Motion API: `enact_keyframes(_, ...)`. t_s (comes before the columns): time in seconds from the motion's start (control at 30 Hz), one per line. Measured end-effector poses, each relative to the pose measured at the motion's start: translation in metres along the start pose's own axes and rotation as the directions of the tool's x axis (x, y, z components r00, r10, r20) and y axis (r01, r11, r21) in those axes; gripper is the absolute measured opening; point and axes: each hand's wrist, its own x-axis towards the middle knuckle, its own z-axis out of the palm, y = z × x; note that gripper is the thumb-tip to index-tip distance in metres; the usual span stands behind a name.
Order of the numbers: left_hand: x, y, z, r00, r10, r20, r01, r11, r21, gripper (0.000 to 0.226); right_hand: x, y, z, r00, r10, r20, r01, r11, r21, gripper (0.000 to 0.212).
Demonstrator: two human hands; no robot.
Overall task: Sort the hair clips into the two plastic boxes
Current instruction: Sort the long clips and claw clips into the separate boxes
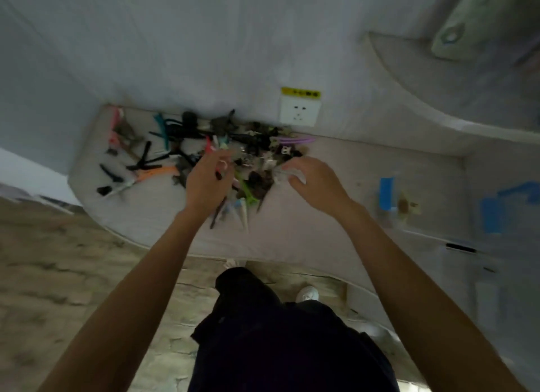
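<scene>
Pale wall rises behind a light counter (pixel 336 216) with a rounded left end, and a white wall socket (pixel 298 111) with a yellow label above it sits just over the counter's back edge. Stone-patterned floor (pixel 58 274) shows below, along with the person's dark trousers and a white shoe.

Hair clips (pixel 254 149) lie in a dense heap on the counter near the wall, below and left of the socket, with looser ones scattered toward the rounded end: an orange clip (pixel 157 171), a teal clip (pixel 162 128), pink ones at the far left, and a purple clip (pixel 295 140) at the heap's right edge. Green and pale clips stick out of the heap's near side.

Left hand (pixel 206 181) is over the heap's near-left part, fingers curled with thumb and fingertips drawn together around small clips; exactly which one the grip pinches is lost in blur. Right hand (pixel 314 184) is at the heap's right side, fingers bent down onto a whitish item, but whether that grip is closed on it cannot be told.

Strips of blue tape (pixel 386 192) mark the counter further right, where the picture is smeared; no plastic box can be made out clearly.
</scene>
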Motion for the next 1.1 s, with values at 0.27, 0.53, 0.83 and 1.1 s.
enact_keyframes(0.27, 0.079, -0.106, -0.062, 0.991, -0.076, 0.108, 0.064, 0.991, 0.117, 0.041, 0.133, -0.038, 0.065, 0.983, 0.171, -0.065, -0.182, 0.929, -0.322, 0.051)
enact_keyframes(0.53, 0.147, -0.071, -0.030, 0.911, 0.245, 0.331, -0.291, 0.952, 0.098, 0.049, 0.132, -0.028, 0.083, 0.969, 0.240, -0.055, -0.236, 0.844, -0.482, 0.066)
enact_keyframes(0.83, 0.164, -0.072, 0.009, 0.832, 0.407, 0.376, -0.483, 0.865, 0.132, 0.039, 0.141, -0.026, 0.075, 0.983, 0.181, -0.038, -0.179, 0.884, -0.431, 0.054)
enact_keyframes(1.1, 0.151, -0.056, -0.035, 0.912, 0.395, 0.115, -0.379, 0.915, -0.138, 0.029, 0.109, -0.054, 0.035, 0.892, 0.281, -0.354, -0.210, 0.952, 0.224, 0.045)
